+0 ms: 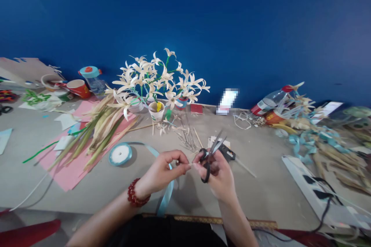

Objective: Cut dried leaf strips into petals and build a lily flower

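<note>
My left hand point(169, 170) has thumb and forefinger pinched on a tiny pale piece too small to name. Close beside it, my right hand point(222, 175) is closed round black-handled scissors point(215, 146), their blades parted and pointing away from me. The right thumb and fingertip meet near the left fingertips. A spool of light blue ribbon point(120, 154) lies left of my hands. Its loose ribbon point(165, 197) passes behind the left wrist and reaches the table's front edge. Beyond my hands lie thin sticks point(188, 141) and a black glue gun point(227, 151), partly hidden by the right hand.
Pale husk flowers point(158, 77) stand in cups point(156, 112) against the blue wall. Dried husks point(101, 131) lie on pink paper point(68, 179). A plastic bottle point(268, 102), a blurred phone point(228, 101) and a power strip point(307, 189) are to the right.
</note>
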Motion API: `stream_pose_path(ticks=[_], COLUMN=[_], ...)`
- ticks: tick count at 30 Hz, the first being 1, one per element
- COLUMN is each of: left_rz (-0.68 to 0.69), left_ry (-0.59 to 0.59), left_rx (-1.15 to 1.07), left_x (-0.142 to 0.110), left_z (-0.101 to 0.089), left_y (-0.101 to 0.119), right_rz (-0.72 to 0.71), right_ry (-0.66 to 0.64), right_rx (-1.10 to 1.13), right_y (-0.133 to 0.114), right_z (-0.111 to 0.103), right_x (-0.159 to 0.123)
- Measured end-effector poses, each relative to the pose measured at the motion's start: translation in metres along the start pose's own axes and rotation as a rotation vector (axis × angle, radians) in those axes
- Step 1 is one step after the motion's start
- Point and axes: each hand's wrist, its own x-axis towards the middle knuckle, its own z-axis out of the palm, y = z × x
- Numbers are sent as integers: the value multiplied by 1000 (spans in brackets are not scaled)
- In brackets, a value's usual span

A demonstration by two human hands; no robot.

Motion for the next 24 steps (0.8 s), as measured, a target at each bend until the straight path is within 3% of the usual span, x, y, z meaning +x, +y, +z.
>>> stream_pose_path(ticks=[4, 9, 18, 24], left_rz=[-10, -27, 113, 110], left_ry=[122, 238, 348, 431], left_rx=[-314, -510, -388, -336], left_x=[1, 3, 2, 3], left_z=[5, 14, 29, 37], left_y=[-4, -7, -9, -14], right_rz=[-2, 14, 48, 28], right_ry=[13, -140, -162, -144], right_rx=[-48, -109, -152, -110], right_y=[4, 22, 34, 40], right_z=[2, 13, 21, 27], right_x=[-7, -27, -35, -36])
